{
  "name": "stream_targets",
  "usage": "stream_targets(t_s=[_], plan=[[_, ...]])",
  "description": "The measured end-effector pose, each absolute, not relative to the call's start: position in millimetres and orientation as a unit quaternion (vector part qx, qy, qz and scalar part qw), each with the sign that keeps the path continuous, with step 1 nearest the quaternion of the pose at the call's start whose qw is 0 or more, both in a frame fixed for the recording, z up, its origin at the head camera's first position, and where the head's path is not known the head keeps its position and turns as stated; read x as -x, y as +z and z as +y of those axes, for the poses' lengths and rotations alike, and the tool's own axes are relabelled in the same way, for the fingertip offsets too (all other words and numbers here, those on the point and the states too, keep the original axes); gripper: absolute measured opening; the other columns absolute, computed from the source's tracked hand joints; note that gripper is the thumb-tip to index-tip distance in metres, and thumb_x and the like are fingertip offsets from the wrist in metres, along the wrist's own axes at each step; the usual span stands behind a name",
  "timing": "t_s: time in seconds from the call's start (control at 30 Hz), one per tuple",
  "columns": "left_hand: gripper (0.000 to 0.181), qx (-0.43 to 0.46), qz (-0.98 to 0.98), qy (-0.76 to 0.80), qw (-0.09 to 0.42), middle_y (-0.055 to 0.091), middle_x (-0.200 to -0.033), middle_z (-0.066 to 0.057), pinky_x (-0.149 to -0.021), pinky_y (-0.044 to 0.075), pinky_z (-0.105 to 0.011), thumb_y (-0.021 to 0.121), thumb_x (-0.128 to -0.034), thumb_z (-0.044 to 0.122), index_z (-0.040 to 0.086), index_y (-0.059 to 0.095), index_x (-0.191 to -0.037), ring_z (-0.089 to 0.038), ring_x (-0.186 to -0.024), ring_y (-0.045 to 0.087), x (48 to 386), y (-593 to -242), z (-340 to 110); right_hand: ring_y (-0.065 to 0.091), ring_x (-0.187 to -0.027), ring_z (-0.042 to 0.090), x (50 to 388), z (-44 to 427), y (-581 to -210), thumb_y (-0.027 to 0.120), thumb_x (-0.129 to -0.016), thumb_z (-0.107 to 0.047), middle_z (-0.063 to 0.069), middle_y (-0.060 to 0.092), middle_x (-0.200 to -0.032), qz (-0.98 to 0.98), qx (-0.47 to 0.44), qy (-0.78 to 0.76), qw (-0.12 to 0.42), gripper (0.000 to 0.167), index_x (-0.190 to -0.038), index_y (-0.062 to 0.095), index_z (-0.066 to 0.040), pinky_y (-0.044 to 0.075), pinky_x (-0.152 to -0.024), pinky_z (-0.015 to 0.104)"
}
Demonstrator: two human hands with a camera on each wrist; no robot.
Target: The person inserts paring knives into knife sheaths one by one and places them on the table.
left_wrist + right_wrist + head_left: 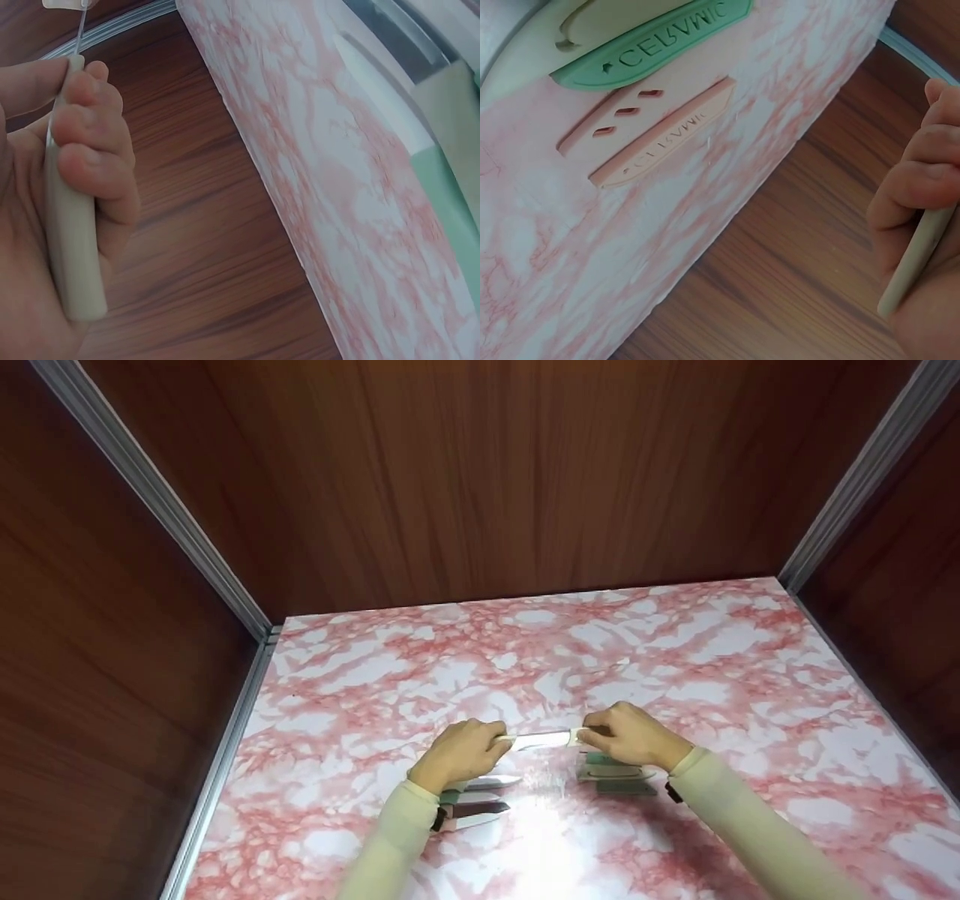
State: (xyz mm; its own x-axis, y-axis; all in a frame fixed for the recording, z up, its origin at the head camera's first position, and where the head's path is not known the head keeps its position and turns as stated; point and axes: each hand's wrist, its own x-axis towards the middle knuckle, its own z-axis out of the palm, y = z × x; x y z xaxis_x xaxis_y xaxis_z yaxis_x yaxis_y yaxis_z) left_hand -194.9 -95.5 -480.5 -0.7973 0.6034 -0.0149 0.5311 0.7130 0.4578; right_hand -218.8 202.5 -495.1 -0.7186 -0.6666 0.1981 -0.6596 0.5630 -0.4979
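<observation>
A knife with a cream handle (pixel 75 255) is in my left hand (pixel 463 750), fingers curled round the handle. Its bright blade (pixel 544 740) spans the gap between my hands, above the table. My right hand (pixel 636 737) grips a cream blade sheath (pixel 921 259). The blade's far end meets this sheath; how far it reaches inside, I cannot tell. Several knives (pixel 480 796) lie side by side near my left wrist, blades to the right, handles partly hidden. Below my right hand lie more sheaths, a green one (pixel 652 49) and a pink one (pixel 671 135) among them.
The table (pixel 375 697) has a red and white marbled top. Brown wood-grain panels (pixel 480 480) enclose its back and sides, with metal rails (pixel 225 577) at the corners. Strong glare lies on the tabletop between the knives and the sheaths.
</observation>
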Motion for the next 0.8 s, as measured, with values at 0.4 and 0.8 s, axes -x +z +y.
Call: stream_targets(t_s=[0.4, 0.8], plan=[[0.026, -0.299, 0.922, 0.230, 0.091, 0.046, -0.063, 0.008, -0.054, 0.038, -0.025, 0.045, -0.0998, 0.035, 0.018, 0.055, -0.083, -0.008, -0.055, 0.043, 196, -481, -84, 0.032, -0.045, 0.000, 219, 201, -492, 0.053, -0.097, -0.036, -0.016, 0.045, -0.055, 0.884, 0.371, -0.283, 0.020, 0.027, -0.079, 0.068, -0.021, 0.035, -0.049, 0.022], [0.029, -0.304, 0.919, 0.235, 0.083, 0.036, -0.058, 0.007, -0.050, 0.031, -0.023, 0.046, -0.0993, 0.031, 0.017, 0.048, -0.074, -0.007, -0.049, 0.033, 198, -482, -76, 0.031, -0.044, -0.002, 218, 195, -493, 0.056, -0.095, -0.035, -0.018, 0.047, -0.056, 0.885, 0.372, -0.280, 0.013, 0.026, -0.078, 0.069, -0.020, 0.029, -0.045, 0.020]])
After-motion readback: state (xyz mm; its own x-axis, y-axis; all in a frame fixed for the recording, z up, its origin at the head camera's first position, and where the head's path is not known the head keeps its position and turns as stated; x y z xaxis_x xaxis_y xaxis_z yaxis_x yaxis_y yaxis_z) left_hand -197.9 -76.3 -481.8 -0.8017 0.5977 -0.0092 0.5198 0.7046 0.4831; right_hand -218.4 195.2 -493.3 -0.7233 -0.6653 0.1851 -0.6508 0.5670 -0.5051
